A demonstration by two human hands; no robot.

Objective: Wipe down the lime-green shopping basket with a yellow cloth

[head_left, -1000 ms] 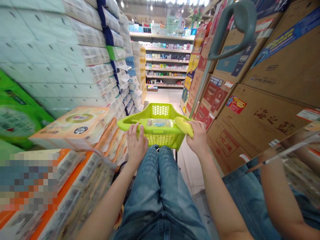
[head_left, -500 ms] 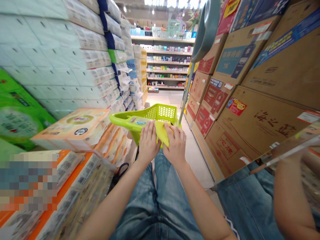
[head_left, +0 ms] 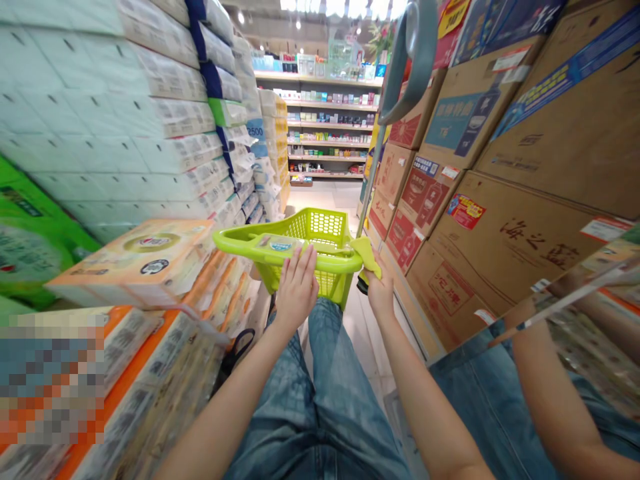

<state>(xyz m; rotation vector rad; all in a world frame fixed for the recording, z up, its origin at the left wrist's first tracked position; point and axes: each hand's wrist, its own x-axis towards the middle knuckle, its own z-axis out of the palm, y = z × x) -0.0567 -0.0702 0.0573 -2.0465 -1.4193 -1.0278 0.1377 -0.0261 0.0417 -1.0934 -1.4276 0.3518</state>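
Note:
A lime-green shopping basket with latticed walls sits in front of my knees, its near rim facing me. My left hand lies on that near rim with fingers stretched out, beside the label panel. At the basket's right corner, my right hand is closed on a yellow cloth, which drapes against the rim there. The right fingers are partly hidden by the cloth. A small dark piece shows just below the cloth; I cannot tell what it is.
Stacked tissue packs rise on the left, with an orange-white pack lower down. Cardboard cartons line the right side. A grey handle on a metal pole stands beyond the basket's right side. Stocked shelves close the far end.
My right hand has moved right with the yellow cloth, from the middle of the near rim to the right corner. The left hand stays on the rim, and the hands are farther apart.

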